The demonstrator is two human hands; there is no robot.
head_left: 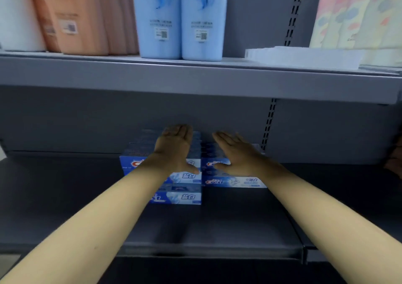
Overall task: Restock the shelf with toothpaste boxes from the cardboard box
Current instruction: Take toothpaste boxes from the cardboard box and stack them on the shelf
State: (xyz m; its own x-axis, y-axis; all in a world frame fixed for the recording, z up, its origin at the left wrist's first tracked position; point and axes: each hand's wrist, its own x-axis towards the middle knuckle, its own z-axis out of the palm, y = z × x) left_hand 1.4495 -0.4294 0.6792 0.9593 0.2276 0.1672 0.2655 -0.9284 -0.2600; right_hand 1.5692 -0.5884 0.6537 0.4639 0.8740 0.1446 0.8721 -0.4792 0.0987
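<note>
Head view of a partly restocked grey metal shelf [65, 196]. Two adjoining stacks of blue-and-white Crest toothpaste boxes stand against the back panel: a taller left stack [185, 196] of at least three tiers and a lower right stack [235, 181] of what looks like two tiers, the two touching side by side. The left hand [174, 149] lies flat on top of the left stack, fingers straight and together, thumb spread toward the front face; it grasps nothing. The right hand [237, 153] lies likewise flat on the right stack, fingers extended, thumb at the front edge; it too holds nothing. Both appear to be pressing or squaring the boxes into line. The upper shelf carries two pale blue bottles [180, 18], orange refill packs [82, 16] and a flat white pack [304, 57]. Judged progress: several boxes are placed, yet most of the shelf to either side and in front stands unfilled, so a good deal probably remains. The cardboard box is out of view, so what is left in it cannot be told
</note>
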